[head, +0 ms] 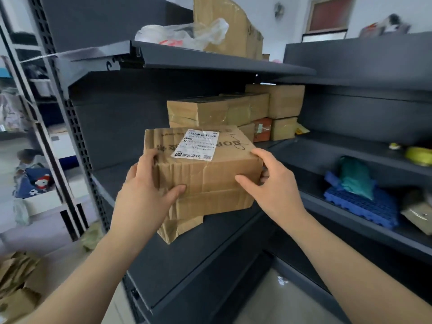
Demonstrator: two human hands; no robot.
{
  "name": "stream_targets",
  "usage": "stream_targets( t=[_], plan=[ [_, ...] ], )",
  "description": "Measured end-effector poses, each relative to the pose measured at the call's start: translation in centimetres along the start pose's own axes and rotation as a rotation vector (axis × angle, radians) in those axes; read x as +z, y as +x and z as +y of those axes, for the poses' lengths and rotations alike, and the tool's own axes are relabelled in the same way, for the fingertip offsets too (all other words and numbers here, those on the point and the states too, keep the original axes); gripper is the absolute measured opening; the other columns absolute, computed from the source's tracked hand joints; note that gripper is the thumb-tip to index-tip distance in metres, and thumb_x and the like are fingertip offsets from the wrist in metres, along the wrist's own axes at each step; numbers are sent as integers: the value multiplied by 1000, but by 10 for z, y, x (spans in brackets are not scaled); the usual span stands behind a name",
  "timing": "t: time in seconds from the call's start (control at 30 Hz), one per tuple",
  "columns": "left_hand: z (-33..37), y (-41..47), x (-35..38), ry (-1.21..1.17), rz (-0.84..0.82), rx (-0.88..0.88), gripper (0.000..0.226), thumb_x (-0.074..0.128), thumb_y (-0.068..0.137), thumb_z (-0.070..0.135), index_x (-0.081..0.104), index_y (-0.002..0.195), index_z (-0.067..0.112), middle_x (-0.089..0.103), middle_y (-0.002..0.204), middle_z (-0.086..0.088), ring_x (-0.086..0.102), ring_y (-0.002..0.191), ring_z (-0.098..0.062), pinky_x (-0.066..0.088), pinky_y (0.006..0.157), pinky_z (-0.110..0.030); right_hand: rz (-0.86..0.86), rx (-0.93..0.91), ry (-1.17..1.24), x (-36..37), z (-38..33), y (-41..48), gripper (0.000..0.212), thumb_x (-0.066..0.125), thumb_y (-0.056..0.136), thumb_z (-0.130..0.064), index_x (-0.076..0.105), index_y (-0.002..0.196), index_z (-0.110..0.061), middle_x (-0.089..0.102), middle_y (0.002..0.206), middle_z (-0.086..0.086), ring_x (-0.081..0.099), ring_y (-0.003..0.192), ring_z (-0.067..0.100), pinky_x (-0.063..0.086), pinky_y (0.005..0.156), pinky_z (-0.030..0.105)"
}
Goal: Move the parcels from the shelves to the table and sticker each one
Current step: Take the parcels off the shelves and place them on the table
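At the front of the dark shelf (210,253), two hands grip a crumpled cardboard parcel (205,169).
Fingers of the left hand (149,190) curl round its left end, those of the right hand (268,183) round its right corner, thumbs on the near face; a white label (197,143) lies on top. More boxes (233,108) stand stacked far behind it.

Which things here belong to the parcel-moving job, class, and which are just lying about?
Job:
labelled parcel, gripped by left hand and right hand
taped parcels stacked behind it
shelf

Lying about:
plastic bag on the top shelf
green pouch on blue plastic mat
yellow roll
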State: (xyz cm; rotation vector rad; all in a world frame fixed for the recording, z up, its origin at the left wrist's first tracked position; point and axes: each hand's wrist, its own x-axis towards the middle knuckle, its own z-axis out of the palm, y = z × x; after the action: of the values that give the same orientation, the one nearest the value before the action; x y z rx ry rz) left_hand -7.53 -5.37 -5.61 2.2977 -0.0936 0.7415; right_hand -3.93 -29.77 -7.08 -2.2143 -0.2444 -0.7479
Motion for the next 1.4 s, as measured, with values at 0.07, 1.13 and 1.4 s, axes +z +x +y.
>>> stream_targets(
  t=[0.07,1.13,1.4],
  plan=[
    [18,-9,12,-57,-36,27,80,78,76,37,29,139,36,48,134,0,53,108,-20,41,84,-33,46,42,-29,-26,7,-18,65,72,76,-50,42,134,-41,56,128,-11,57,112,15,53,92,42],
    [477,-370,314,-676,-1045,650,81,82,71,35,35,136,36,47,133,8,42,111,-5,39,94,-28,735,1006,-706,-519,128,-464,65,79,75,-40,45,130,-38,58,122,-10,58,100,9,56,85,35],
    [589,-452,368,-797,-1212,864,77,83,71,33,37,133,32,47,127,9,40,103,-2,35,87,-22,950,1179,-866,-591,133,-528,58,79,74,-40,50,123,-34,59,102,-14,57,88,8,40,67,21]
  ],
)
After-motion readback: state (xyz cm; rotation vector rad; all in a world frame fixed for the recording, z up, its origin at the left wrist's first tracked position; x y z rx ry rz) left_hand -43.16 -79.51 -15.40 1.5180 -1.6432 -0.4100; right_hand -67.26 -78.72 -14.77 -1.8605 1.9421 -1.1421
